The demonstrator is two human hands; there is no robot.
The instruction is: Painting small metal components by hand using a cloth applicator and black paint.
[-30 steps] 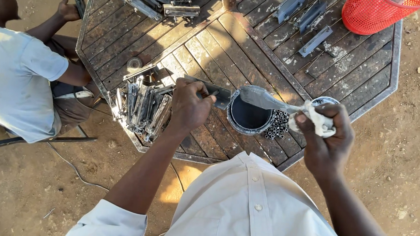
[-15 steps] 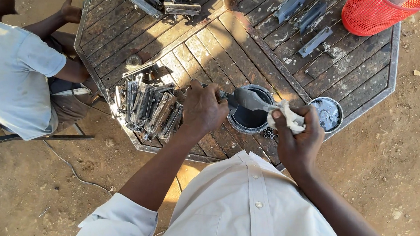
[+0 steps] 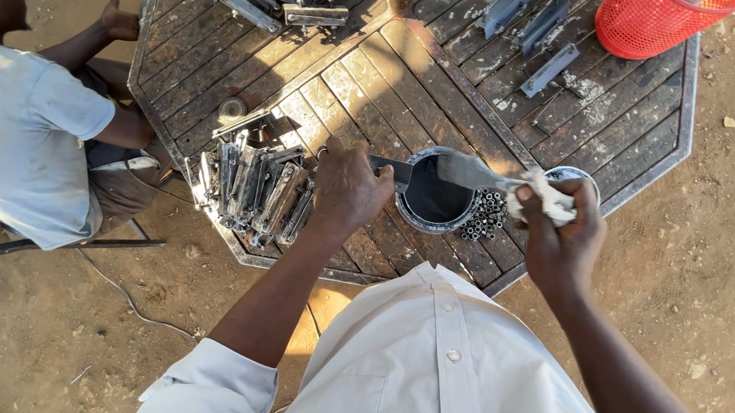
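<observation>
Wooden table (image 3: pixel 445 83): left hand (image 3: pixel 347 188) holds metal strip (image 3: pixel 465 172), right hand (image 3: pixel 559 237) white rag (image 3: pixel 540 200).

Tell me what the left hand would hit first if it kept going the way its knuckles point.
The left hand points right, along the flat metal piece it grips. Going straight on, it would likely meet the rim of the round can of dark liquid first, though its height above the can is unclear.

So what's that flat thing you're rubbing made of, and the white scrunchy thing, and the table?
Flat strip: looks like metal, grey with a dull shine. White wad: seems soft cloth or paper, crumpled. Table: worn wooden slats in a dark, probably metal, rim.
</observation>
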